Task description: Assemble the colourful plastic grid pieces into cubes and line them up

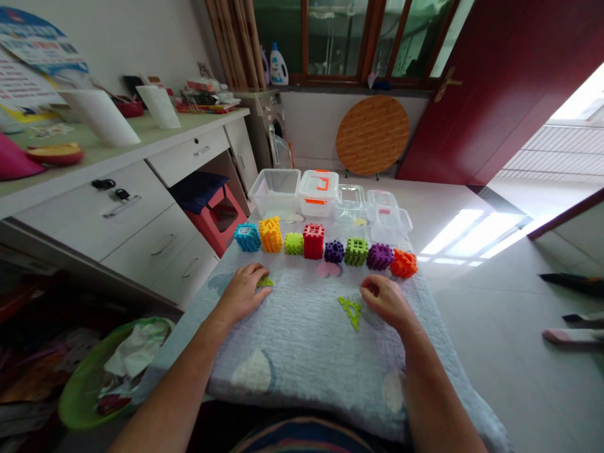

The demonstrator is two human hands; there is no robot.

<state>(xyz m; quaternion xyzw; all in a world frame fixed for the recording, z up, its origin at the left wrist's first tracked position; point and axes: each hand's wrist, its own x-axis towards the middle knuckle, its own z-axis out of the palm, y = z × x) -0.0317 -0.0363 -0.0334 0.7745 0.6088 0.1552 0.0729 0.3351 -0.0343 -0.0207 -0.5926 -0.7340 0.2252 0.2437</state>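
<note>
On the left of the cloth-covered table, my left hand (243, 290) has its thumb and fingers closed around a small lime-green plastic piece (265, 282), partly hidden by the fingers. My right hand (385, 299) is curled, thumb toward the fingertips, with nothing visible in it. Just left of it lies a lime-green triangular interlocking piece (351, 312), apart from the hand. Beyond both hands stands a row of cube-like plastic blocks: blue (248, 237), yellow (270, 235), lime (294, 243), red (314, 241), dark purple (334, 251), green (356, 251), purple (380, 257) and orange (404, 263).
Behind the blocks are an uncovered clear bin (275, 194), a lidded box with orange latches (319, 192) and smaller clear containers (384, 214). A grey-blue cloth (302, 352) covers the table. Left are a red stool (219, 217), a drawer cabinet (141, 220) and a green basin (78, 390).
</note>
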